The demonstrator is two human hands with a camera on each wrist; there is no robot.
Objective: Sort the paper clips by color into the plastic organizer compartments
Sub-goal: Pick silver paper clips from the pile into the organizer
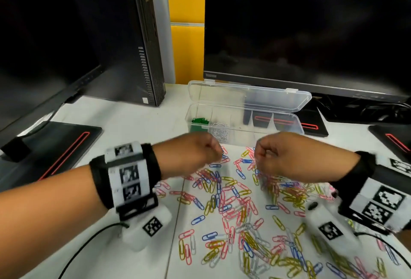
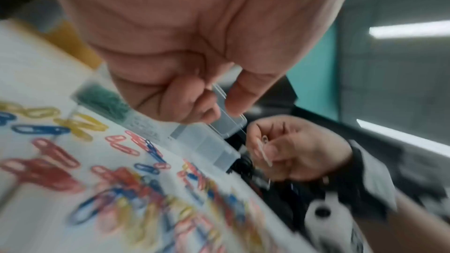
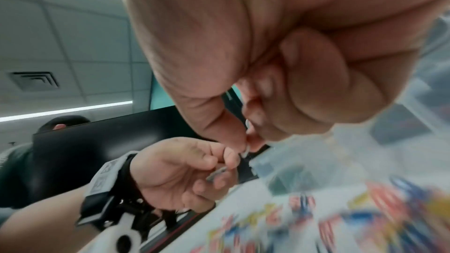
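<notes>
The organizer (image 1: 244,109) was clear, glossy plastic; the clips (image 1: 224,201) looked smooth and colour-coated; the desk (image 1: 124,118) was matt white.

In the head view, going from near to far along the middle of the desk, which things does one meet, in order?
Mixed loose paper clips → the two hands, left hand and right hand, side by side → open plastic organizer with green clips and silver clips → its lid → right monitor.

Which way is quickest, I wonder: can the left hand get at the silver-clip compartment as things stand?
Probably yes: the organizer lies open, lid back, and the silver clips sit just beyond the left hand, nothing between.
</notes>
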